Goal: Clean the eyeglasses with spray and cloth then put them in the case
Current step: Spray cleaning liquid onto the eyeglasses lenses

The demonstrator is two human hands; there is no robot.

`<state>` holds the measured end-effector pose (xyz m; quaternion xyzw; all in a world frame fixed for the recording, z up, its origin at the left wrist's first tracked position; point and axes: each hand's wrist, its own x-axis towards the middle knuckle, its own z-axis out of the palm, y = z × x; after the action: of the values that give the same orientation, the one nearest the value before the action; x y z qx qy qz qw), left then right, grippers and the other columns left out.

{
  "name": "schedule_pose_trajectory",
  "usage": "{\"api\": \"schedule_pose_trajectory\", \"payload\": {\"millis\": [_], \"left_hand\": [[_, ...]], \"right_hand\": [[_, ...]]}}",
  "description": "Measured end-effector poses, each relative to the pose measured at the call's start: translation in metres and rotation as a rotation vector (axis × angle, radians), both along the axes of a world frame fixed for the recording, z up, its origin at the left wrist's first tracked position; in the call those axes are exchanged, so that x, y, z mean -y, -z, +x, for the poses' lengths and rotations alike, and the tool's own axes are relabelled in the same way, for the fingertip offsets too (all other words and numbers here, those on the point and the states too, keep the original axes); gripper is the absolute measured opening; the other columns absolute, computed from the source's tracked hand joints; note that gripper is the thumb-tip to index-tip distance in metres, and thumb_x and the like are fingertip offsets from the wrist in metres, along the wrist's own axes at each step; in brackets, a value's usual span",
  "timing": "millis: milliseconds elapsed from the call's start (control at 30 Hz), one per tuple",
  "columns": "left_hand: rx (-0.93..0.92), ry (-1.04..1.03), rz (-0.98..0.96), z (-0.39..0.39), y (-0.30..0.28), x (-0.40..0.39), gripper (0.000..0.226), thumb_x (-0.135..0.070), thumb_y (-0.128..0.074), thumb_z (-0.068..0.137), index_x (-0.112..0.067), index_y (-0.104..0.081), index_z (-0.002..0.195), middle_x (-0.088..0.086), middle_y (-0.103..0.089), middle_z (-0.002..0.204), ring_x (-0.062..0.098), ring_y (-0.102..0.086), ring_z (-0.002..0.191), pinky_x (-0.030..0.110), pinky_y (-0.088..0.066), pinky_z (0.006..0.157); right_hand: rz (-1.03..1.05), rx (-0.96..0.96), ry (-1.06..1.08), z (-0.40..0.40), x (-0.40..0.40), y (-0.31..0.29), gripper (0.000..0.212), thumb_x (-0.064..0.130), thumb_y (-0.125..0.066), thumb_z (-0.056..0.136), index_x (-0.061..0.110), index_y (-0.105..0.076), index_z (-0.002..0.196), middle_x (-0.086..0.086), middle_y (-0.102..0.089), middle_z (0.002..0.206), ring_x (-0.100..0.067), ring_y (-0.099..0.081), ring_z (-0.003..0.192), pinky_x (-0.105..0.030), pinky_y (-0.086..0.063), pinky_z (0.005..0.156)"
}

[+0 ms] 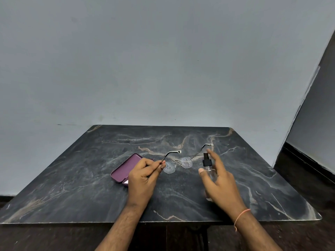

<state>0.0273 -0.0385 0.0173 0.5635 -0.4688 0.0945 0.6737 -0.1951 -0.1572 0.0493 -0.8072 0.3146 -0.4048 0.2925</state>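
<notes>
Grey wall fills the upper part of our view, and below it sits the dark marbled table (72,187), which we take as our landmark. Toward the table's middle, a little to the left side, lies the purple case (125,168), open, with something pale showing at its near end; whether that is the cloth we cannot tell.

Above the table's centre we hold the eyeglasses (178,163), temples unfolded and pointing toward the table's far edge. Both lenses look speckled with droplets, so we judge the spraying is under way or nearly finished. Wiping with a cloth is not yet done, and neither is folding the glasses and laying them in the case. No cloth is plainly visible anywhere on the table.

Just right of the glasses, over the table's centre-right, is the clear spray bottle (210,171) with its black nozzle facing the lenses.

Our left hand (143,178) has its fingers curled in, thumb and forefinger pinching the left temple near the hinge. Our right hand (221,180) wraps the bottle loosely: the thumb presses its near side, the palm backs it, and the forefinger is lifted just beside the nozzle rather than pressing down on it.
</notes>
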Motion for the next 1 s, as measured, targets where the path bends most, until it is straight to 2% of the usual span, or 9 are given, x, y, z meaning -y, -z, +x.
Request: {"api": "schedule_pose_trajectory", "payload": {"millis": [100,267,367,500,667,733,800,900,1000], "left_hand": [[0.003,-0.006,-0.001,0.000,0.000,0.000,0.015,-0.018,-0.083,0.090,-0.019,-0.086,0.104,-0.004,-0.073,0.085,0.015,-0.076,0.086,0.018,-0.058,0.081],[0.019,-0.012,0.017,0.000,0.001,-0.001,0.015,-0.020,-0.082,0.090,-0.012,-0.087,0.102,-0.004,-0.073,0.086,0.016,-0.077,0.088,0.018,-0.058,0.082],[0.019,-0.009,0.024,-0.001,0.000,-0.001,0.015,-0.019,-0.082,0.090,-0.012,-0.087,0.103,-0.005,-0.073,0.086,0.014,-0.076,0.087,0.018,-0.058,0.081],[0.026,-0.013,0.035,-0.003,-0.001,-0.002,0.017,-0.020,-0.081,0.091,-0.014,-0.087,0.105,-0.006,-0.073,0.086,0.012,-0.074,0.086,0.015,-0.056,0.080],[0.030,-0.012,0.036,-0.004,-0.001,-0.002,0.015,-0.018,-0.082,0.091,-0.018,-0.086,0.105,-0.005,-0.073,0.086,0.012,-0.074,0.085,0.019,-0.058,0.080],[0.033,-0.014,0.044,-0.004,0.000,-0.002,0.015,-0.018,-0.082,0.091,-0.017,-0.086,0.105,-0.005,-0.072,0.086,0.013,-0.074,0.085,0.019,-0.058,0.080],[0.041,-0.014,0.054,-0.003,0.000,-0.001,0.015,-0.017,-0.082,0.090,-0.016,-0.087,0.104,-0.005,-0.073,0.087,0.014,-0.074,0.087,0.020,-0.058,0.081],[0.060,-0.017,0.057,-0.004,0.000,-0.002,0.014,-0.015,-0.082,0.090,-0.014,-0.087,0.103,-0.004,-0.073,0.086,0.013,-0.074,0.086,0.019,-0.058,0.081],[0.068,-0.007,0.059,-0.004,0.000,-0.004,0.016,-0.015,-0.082,0.090,-0.014,-0.087,0.105,-0.004,-0.073,0.088,0.015,-0.074,0.086,0.021,-0.059,0.081]], "right_hand": [[0.050,0.067,0.093,-0.009,0.012,0.007,0.052,0.046,-0.072,0.096,0.048,-0.047,0.142,0.020,-0.075,0.109,-0.001,-0.072,0.084,-0.035,-0.060,0.084],[0.085,0.122,0.211,-0.022,0.038,0.008,0.048,0.038,-0.081,0.091,0.048,-0.050,0.127,0.025,-0.075,0.108,-0.006,-0.075,0.083,-0.045,-0.062,0.086],[0.140,0.180,0.204,-0.025,0.052,0.009,0.048,0.033,-0.083,0.091,0.042,-0.053,0.126,0.024,-0.075,0.110,0.003,-0.073,0.088,-0.050,-0.061,0.092],[0.179,0.194,0.183,-0.027,0.054,0.013,0.058,0.029,-0.087,0.087,0.038,-0.052,0.132,0.017,-0.075,0.122,0.013,-0.069,0.103,-0.048,-0.058,0.102],[0.102,0.157,0.304,-0.035,0.038,0.008,0.089,0.046,-0.089,0.081,0.037,-0.036,0.152,0.016,-0.044,0.155,-0.006,-0.044,0.140,-0.034,-0.040,0.114],[-0.077,0.282,0.411,-0.038,0.024,-0.003,0.060,0.048,-0.080,0.090,0.032,-0.050,0.139,0.012,-0.053,0.140,-0.011,-0.054,0.128,-0.038,-0.049,0.103],[-0.171,0.299,0.447,-0.040,0.016,-0.016,0.017,0.045,-0.070,0.100,0.032,-0.065,0.108,0.012,-0.065,0.107,-0.015,-0.064,0.094,-0.040,-0.056,0.078],[0.379,0.184,0.234,-0.037,0.016,-0.042,0.042,0.051,-0.058,0.105,0.022,-0.077,0.082,0.007,-0.073,0.076,-0.017,-0.062,0.060,-0.026,-0.043,0.049],[1.000,0.138,-0.023,-0.037,0.019,-0.058,0.055,0.065,-0.055,0.100,0.016,-0.082,0.096,0.003,-0.074,0.077,-0.015,-0.063,0.052,-0.020,-0.038,0.042]]}}
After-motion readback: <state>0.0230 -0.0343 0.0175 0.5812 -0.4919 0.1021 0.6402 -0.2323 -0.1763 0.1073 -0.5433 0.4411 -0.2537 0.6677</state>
